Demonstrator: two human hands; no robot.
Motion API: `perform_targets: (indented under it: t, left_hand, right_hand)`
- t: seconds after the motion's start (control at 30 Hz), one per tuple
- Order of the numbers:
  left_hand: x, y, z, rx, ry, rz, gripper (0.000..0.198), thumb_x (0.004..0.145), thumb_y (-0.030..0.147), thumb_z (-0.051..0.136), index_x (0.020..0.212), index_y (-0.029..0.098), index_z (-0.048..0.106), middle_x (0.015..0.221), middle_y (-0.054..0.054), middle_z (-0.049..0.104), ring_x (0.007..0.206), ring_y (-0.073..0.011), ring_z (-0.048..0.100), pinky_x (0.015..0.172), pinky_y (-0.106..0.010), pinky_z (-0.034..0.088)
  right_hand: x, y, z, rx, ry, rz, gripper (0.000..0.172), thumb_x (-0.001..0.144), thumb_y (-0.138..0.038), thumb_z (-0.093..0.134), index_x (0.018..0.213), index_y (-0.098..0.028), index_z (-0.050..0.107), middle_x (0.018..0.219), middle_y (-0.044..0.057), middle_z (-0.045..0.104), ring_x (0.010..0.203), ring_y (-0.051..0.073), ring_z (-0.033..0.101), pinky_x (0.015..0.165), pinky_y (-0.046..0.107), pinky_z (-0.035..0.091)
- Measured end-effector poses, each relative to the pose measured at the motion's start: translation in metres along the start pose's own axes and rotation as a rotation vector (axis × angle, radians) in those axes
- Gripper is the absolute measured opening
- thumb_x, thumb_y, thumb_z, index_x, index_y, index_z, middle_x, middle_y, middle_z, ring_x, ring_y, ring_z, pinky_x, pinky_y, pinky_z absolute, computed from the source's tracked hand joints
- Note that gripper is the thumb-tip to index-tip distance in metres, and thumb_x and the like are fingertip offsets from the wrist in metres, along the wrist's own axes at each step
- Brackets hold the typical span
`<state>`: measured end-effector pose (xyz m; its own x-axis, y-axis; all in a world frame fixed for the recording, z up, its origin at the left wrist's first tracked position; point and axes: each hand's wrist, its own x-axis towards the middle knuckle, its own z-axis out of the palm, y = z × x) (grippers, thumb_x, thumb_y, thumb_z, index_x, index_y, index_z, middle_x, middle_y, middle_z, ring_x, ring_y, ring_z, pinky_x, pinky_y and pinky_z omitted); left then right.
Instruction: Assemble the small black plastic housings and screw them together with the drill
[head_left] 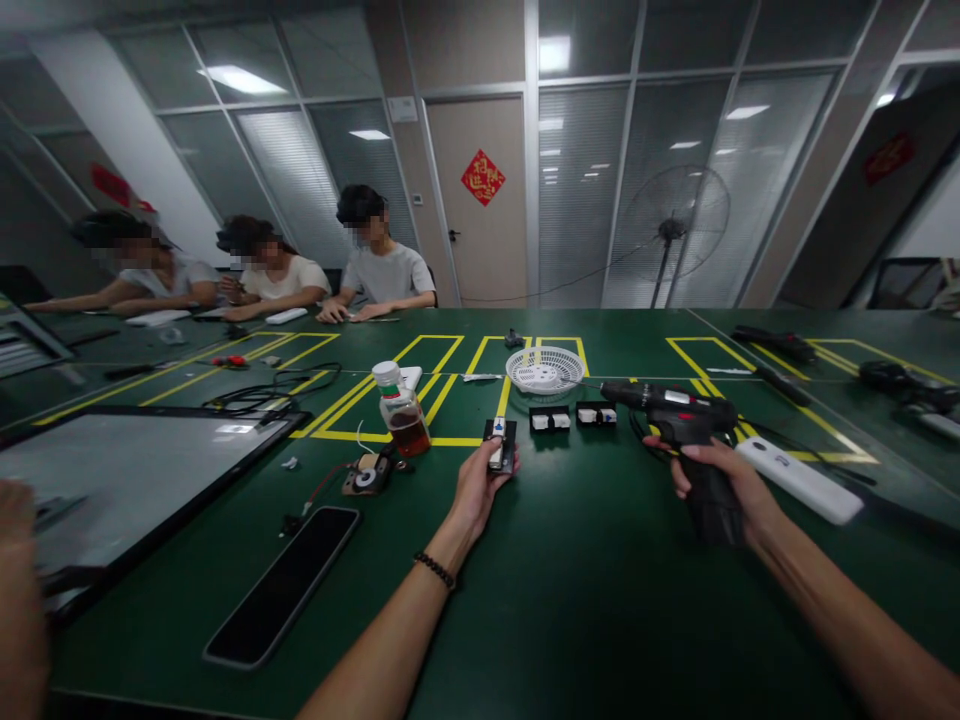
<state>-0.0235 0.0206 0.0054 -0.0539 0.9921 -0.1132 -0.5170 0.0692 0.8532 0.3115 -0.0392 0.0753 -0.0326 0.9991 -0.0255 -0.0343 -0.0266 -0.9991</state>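
Observation:
My left hand point(480, 480) is closed around a small black part with a white insert point(500, 447), held just above the green table point(570, 600). My right hand point(724, 480) grips the handle of a black electric screwdriver point(679, 415), its tip pointing left toward two more small black parts point(550, 419) point(596, 413). A white round fan grille point(545, 368) lies just behind them. A long white casing point(799, 480) lies right of the screwdriver.
A drink bottle point(401, 410) stands left of my left hand, beside a small wired motor piece point(367, 475). A dark phone point(285, 585) and a large flat panel point(127, 480) lie at left. Three people sit at the far left. A pedestal fan point(675, 225) stands behind the table.

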Motion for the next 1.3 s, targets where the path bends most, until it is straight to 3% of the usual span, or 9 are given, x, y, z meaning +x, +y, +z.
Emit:
perform_targets:
  t: [0.1, 0.3, 0.47, 0.63, 1.3]
  left_hand:
    - [0.002, -0.003, -0.002, 0.027, -0.015, 0.02, 0.037, 0.078, 0.038, 0.068, 0.104, 0.011, 0.064, 0.098, -0.011, 0.069, 0.088, -0.0186, 0.067, 0.084, -0.035, 0.054]
    - [0.004, -0.009, -0.005, 0.151, -0.007, 0.075, 0.044, 0.075, 0.04, 0.071, 0.109, 0.013, 0.064, 0.103, -0.012, 0.068, 0.09, -0.0199, 0.066, 0.081, -0.033, 0.054]
    - [0.005, -0.008, -0.005, 0.296, -0.02, 0.149, 0.048, 0.075, 0.041, 0.071, 0.115, 0.015, 0.063, 0.108, -0.011, 0.068, 0.09, -0.0197, 0.066, 0.079, -0.031, 0.053]
    - [0.003, -0.007, -0.002, 0.432, -0.002, 0.241, 0.046, 0.074, 0.038, 0.072, 0.113, 0.015, 0.065, 0.109, -0.011, 0.069, 0.095, -0.0203, 0.065, 0.087, -0.032, 0.049]
    - [0.002, -0.013, 0.002, 0.544, -0.041, 0.305, 0.045, 0.075, 0.036, 0.072, 0.114, 0.015, 0.063, 0.119, -0.013, 0.064, 0.109, -0.0238, 0.06, 0.097, -0.039, 0.045]
  right_hand:
    - [-0.004, 0.005, 0.004, 0.092, 0.011, -0.035, 0.042, 0.078, -0.035, 0.065, 0.114, -0.012, 0.062, 0.074, 0.008, 0.066, 0.066, 0.021, 0.06, 0.063, 0.033, 0.048]
    - [-0.012, 0.028, 0.008, 0.224, -0.214, 0.115, 0.035, 0.089, -0.033, 0.054, 0.114, -0.01, 0.061, 0.049, -0.002, 0.049, 0.047, 0.014, 0.049, 0.05, 0.028, 0.041]
    - [-0.024, 0.038, 0.013, 0.247, -0.411, 0.177, 0.029, 0.091, -0.029, 0.046, 0.105, -0.009, 0.062, 0.048, -0.002, 0.047, 0.045, 0.014, 0.049, 0.051, 0.028, 0.044]
    - [-0.034, 0.042, 0.023, 0.325, -0.517, 0.234, 0.028, 0.089, -0.027, 0.044, 0.1, -0.009, 0.062, 0.049, -0.002, 0.046, 0.042, 0.011, 0.041, 0.049, 0.029, 0.047]
    - [-0.036, 0.047, 0.024, 0.355, -0.555, 0.264, 0.026, 0.089, -0.025, 0.044, 0.097, -0.009, 0.061, 0.05, -0.002, 0.047, 0.043, 0.01, 0.041, 0.049, 0.027, 0.048]
